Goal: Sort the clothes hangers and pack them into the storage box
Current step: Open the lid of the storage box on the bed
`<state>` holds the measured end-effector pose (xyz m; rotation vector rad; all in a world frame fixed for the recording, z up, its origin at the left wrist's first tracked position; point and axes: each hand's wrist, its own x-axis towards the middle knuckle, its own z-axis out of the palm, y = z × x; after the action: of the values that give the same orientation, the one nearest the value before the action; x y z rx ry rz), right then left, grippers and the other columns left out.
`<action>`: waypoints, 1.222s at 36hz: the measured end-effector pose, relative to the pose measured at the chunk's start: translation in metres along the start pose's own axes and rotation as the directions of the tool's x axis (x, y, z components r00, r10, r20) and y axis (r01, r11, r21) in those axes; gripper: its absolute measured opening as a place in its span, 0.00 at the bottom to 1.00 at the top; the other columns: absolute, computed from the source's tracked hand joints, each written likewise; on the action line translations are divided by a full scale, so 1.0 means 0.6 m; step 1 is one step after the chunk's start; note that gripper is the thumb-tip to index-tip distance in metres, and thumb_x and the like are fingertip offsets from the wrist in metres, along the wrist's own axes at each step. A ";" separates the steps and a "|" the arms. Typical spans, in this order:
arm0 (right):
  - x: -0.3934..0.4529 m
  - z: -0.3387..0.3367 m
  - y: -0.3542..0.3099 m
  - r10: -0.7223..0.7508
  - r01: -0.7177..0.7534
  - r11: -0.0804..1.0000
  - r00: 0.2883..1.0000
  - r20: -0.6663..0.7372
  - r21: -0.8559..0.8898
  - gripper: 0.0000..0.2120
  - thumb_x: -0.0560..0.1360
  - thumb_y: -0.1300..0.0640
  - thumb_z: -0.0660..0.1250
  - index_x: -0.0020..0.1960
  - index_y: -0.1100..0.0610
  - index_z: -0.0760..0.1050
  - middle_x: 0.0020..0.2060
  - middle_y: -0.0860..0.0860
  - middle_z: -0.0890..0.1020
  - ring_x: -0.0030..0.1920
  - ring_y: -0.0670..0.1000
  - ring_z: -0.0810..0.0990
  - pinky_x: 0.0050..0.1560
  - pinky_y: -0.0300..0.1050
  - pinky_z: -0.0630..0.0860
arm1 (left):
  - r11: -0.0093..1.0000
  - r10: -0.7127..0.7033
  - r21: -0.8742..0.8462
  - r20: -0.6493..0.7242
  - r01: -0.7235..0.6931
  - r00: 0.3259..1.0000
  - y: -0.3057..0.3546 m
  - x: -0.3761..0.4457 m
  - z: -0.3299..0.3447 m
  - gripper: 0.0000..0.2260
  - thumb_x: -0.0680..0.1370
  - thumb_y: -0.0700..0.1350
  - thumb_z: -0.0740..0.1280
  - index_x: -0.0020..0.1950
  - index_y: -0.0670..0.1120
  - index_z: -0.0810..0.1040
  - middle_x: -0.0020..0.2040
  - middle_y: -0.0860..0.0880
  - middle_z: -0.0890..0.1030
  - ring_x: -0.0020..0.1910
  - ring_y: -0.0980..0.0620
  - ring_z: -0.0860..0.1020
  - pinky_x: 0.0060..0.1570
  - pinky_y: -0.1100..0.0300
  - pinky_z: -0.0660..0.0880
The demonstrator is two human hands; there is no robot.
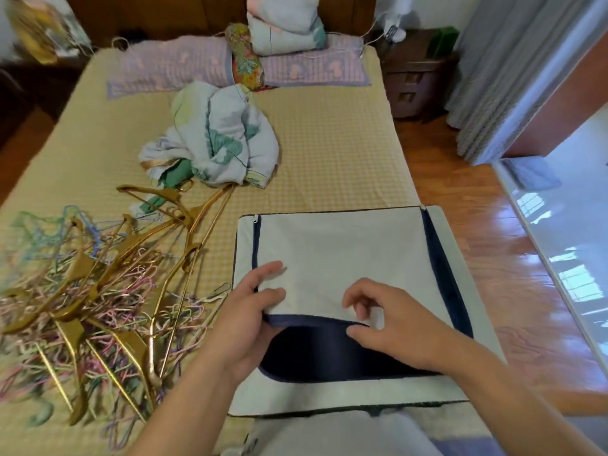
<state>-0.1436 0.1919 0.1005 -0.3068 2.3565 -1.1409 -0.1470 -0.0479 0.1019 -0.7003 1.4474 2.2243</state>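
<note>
A person's two bare hands work at the lid of a flat fabric storage box (345,245) lying on the right side of a bed (329,153), its right edge reaching the mattress edge above a glossy wooden floor (493,258); the left hand (253,317) pinches the near edge of the pale zip-around lid flap (339,258), thumb under and fingers on top, at the flap's near left corner; the right hand (391,324) has its fingers curled with thumb and forefinger closed near a small pale tab on the same edge, though whether it truly grips the tab cannot be told; the flap is raised at its near edge, showing a dark navy interior (329,357) beneath; the clothes hangers (98,291) lie in a tangled heap on the yellow checked bedcover to the left of the box and apart from it, gold-coloured plastic ones sprawled over a mass of thin pink, green and blue wire ones; beyond the heap sits a crumpled pale floral cloth (217,139); at the head of the bed are lilac pillows (171,67), a patterned bolster (245,57) and a folded blanket (283,24); a dark bedside cabinet (418,77) stands to the right beside grey curtains (513,70).
</note>
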 end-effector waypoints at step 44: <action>0.269 -0.180 0.200 -0.184 -0.279 0.639 0.850 -0.494 -0.717 0.31 0.68 0.59 0.73 0.71 0.57 0.72 0.65 0.56 0.75 0.64 0.58 0.74 0.58 0.52 0.76 | -0.288 0.209 0.931 0.289 -0.224 0.934 0.057 0.345 -0.032 0.37 0.83 0.51 0.62 0.83 0.53 0.40 0.84 0.48 0.42 0.82 0.44 0.41 0.80 0.49 0.46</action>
<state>-0.3356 0.2738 0.0086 -0.2130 3.2469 -0.0605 -0.3277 -0.0675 -0.0041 0.2910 2.7647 0.3040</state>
